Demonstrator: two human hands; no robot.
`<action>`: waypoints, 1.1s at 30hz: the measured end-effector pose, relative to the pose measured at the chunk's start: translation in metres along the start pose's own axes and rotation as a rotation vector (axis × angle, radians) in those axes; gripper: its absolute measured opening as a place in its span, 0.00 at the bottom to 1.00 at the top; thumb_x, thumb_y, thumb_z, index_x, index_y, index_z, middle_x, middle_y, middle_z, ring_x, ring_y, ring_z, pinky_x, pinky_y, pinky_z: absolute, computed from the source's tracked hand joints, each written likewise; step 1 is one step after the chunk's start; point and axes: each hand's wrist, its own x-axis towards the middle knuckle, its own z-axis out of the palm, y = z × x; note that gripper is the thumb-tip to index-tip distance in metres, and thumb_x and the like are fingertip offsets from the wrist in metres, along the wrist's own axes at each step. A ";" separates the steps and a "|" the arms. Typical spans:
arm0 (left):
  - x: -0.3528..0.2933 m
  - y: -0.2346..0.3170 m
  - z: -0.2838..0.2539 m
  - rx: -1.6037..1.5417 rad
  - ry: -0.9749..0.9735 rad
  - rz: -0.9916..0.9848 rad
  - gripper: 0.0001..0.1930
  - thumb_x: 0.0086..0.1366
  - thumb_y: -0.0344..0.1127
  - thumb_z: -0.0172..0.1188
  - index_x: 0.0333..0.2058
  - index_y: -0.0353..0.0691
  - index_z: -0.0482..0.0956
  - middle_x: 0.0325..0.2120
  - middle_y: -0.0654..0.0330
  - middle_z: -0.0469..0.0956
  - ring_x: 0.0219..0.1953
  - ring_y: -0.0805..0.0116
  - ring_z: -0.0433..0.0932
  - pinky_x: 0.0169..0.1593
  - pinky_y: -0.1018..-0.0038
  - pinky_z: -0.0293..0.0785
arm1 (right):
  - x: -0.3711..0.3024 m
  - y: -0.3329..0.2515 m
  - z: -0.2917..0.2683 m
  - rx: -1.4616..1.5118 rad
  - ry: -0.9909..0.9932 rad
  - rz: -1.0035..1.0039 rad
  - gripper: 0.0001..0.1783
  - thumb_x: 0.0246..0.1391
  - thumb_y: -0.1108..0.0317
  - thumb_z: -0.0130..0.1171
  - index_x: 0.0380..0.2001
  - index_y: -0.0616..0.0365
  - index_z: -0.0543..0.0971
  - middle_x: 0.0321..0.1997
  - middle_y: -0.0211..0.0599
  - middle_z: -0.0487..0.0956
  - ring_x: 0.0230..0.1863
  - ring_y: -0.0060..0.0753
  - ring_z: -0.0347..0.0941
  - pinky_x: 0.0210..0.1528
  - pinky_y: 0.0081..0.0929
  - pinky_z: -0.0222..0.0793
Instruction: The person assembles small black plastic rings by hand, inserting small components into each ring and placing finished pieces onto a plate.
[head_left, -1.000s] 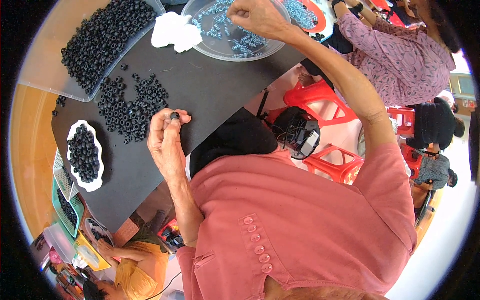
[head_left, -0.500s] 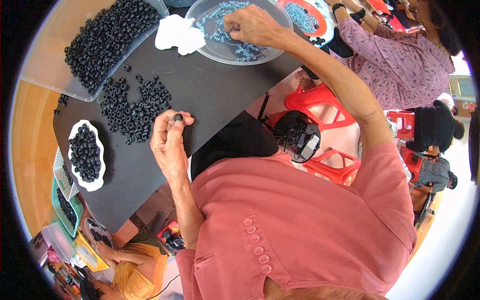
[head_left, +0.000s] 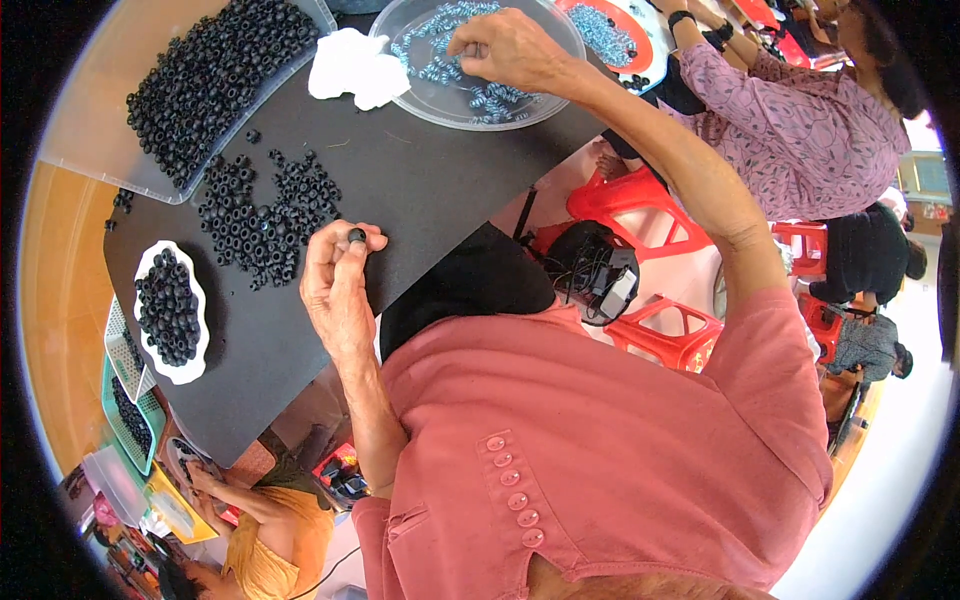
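Observation:
My left hand [head_left: 340, 290] rests at the near edge of the dark tabletop, thumb and fingers pinched around a small round black part [head_left: 357, 236] with a hollow top. Just left of it lies a loose pile of similar black parts [head_left: 262, 235]. My right hand [head_left: 515, 52] reaches into a round clear tray [head_left: 428, 113] at the far side, over small bluish metal springs [head_left: 495, 104]. Its fingertips are pressed together; whether a spring is between them is hidden.
A clear plastic bin [head_left: 90, 135] of black parts [head_left: 215, 85] stands far left. White crumpled tissue [head_left: 352, 68] lies beside the tray. A scalloped white dish [head_left: 202, 345] holds more black parts. Red stools [head_left: 640, 215] stand to the right. Other people work at lower left and upper right.
My right hand has shifted very slightly over the springs, with its fingers still together. My left hand keeps its pinch on the black part. The person at lower left has moved their hands.

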 end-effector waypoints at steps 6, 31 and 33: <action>0.002 0.003 0.003 -0.011 0.012 -0.002 0.09 0.59 0.20 0.49 0.38 0.33 0.73 0.32 0.54 0.76 0.34 0.72 0.75 0.46 0.75 0.70 | 0.004 0.001 0.012 -0.239 -0.021 -0.078 0.14 0.42 0.68 0.61 0.37 0.53 0.81 0.28 0.41 0.80 0.30 0.41 0.77 0.36 0.34 0.73; 0.005 0.002 -0.001 0.004 0.022 -0.008 0.08 0.59 0.21 0.49 0.37 0.34 0.74 0.32 0.56 0.77 0.34 0.74 0.75 0.44 0.78 0.69 | 0.013 -0.006 0.016 -0.301 -0.134 -0.049 0.11 0.46 0.68 0.58 0.35 0.52 0.80 0.34 0.35 0.79 0.37 0.38 0.73 0.39 0.38 0.64; 0.005 0.001 -0.004 -0.009 0.002 -0.010 0.08 0.60 0.24 0.50 0.39 0.33 0.73 0.31 0.56 0.77 0.36 0.70 0.75 0.46 0.72 0.70 | 0.016 0.000 0.020 -0.137 -0.040 -0.016 0.10 0.46 0.71 0.56 0.34 0.56 0.81 0.27 0.34 0.79 0.27 0.31 0.72 0.30 0.27 0.64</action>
